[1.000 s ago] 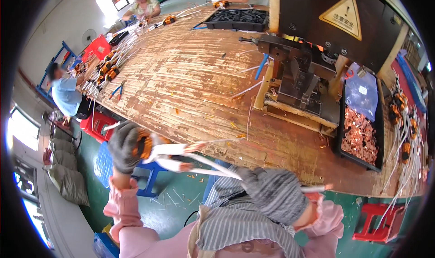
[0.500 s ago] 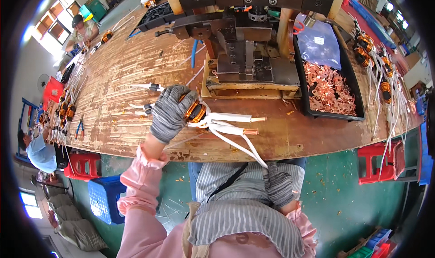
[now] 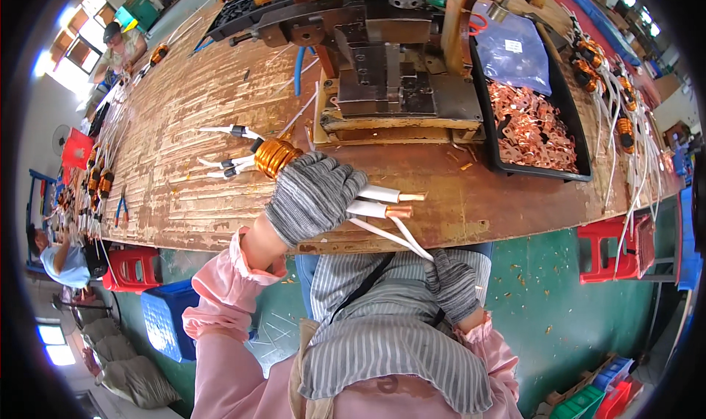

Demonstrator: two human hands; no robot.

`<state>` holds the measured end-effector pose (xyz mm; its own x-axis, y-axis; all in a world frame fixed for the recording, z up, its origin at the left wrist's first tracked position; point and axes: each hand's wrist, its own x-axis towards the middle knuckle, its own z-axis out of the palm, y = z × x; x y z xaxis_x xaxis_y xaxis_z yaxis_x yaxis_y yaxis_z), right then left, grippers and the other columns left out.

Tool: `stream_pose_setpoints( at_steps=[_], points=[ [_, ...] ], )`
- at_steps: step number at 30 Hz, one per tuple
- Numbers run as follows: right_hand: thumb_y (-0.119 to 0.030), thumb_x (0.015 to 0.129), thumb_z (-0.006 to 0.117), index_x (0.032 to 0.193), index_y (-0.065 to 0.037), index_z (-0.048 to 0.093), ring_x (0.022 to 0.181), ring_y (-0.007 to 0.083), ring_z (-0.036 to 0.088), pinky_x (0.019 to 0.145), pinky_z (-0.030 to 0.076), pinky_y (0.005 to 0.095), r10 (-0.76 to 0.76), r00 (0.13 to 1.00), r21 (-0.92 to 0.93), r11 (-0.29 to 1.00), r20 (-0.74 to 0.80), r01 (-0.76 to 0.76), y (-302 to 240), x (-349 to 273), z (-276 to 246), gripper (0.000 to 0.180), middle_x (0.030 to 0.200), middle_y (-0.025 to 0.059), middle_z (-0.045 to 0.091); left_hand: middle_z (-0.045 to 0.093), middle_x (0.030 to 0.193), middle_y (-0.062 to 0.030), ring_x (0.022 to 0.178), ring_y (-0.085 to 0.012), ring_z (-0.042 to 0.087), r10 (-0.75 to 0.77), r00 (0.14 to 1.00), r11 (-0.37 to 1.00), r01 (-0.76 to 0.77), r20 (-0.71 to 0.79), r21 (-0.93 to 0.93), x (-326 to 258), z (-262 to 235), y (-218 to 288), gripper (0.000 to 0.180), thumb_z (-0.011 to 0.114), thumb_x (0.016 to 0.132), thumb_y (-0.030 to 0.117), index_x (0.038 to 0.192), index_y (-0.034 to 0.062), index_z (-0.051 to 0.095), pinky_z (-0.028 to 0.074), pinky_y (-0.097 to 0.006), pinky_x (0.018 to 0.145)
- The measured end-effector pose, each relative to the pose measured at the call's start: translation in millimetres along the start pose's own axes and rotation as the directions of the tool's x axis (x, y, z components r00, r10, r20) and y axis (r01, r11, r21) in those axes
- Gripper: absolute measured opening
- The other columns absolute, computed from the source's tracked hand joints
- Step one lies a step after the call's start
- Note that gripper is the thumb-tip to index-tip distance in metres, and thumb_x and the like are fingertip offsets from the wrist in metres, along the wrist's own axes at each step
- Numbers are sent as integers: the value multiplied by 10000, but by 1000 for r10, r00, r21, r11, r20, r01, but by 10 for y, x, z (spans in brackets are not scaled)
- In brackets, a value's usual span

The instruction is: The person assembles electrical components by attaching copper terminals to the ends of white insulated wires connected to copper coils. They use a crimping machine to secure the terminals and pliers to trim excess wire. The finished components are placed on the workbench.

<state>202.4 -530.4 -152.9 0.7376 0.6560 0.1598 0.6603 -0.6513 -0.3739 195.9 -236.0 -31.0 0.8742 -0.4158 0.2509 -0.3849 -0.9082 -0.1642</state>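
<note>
My left hand, in a grey knit glove, grips a copper-wound coil over the near part of the worn wooden bench. White sleeved leads with copper ends stick out to the right of the glove, and shorter white leads fan out to the left. My right hand, also gloved, is low against my striped apron and holds the end of a long white lead that runs up to the coil.
A metal press machine stands on the bench just beyond my hands. A black tray of copper terminals sits to its right. More coils with white leads hang at the right edge. Red stools, a blue crate, other workers at left.
My left hand has carried the coil further onto the bench toward the press. My right hand has stayed low by my apron on the long lead.
</note>
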Motion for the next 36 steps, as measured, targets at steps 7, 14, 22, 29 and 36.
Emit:
stream_pose_setpoints(
  at_steps=[7,14,22,29,36],
  points=[
    [-301,818,629,1025,-38,596,918,332,594,784,473,416,57,998,-26,998,-8,-57,267,38,-1314,337,993,170,616,584,743,-37,694,-211,578,-66,998,995,66,-4,74,45,21,75,334,654,648,309,905,100,621,453,-357,667],
    [-273,808,645,1070,-36,592,890,336,596,763,485,407,-561,827,78,824,-28,561,-361,1182,-2137,357,994,147,623,565,683,-46,693,-207,570,-73,984,995,82,-164,52,13,140,89,279,582,745,298,936,97,607,442,-358,680],
    [-538,766,610,1274,-43,436,1016,342,583,868,467,389,-470,681,23,832,562,555,-1687,2590,-880,730,1131,217,573,556,1138,-159,1058,-323,544,-150,861,934,-38,-485,-355,-380,66,459,516,712,698,293,1159,117,563,411,-464,936],
    [-494,658,702,1214,-67,485,847,319,644,766,507,399,-450,829,279,886,333,370,-1500,2586,-338,734,948,214,636,518,1199,-180,1098,-320,532,-903,400,-214,-101,157,-972,-943,431,996,538,630,847,194,1284,-26,405,424,-427,961],
    [-441,651,773,1199,-18,508,1048,286,561,923,427,367,-600,793,730,588,105,348,-1413,2185,-721,741,1141,159,567,510,1139,-76,935,-187,559,-812,418,-583,-544,408,-603,-1009,568,797,539,568,858,270,1311,53,372,483,-314,809]
  ],
)
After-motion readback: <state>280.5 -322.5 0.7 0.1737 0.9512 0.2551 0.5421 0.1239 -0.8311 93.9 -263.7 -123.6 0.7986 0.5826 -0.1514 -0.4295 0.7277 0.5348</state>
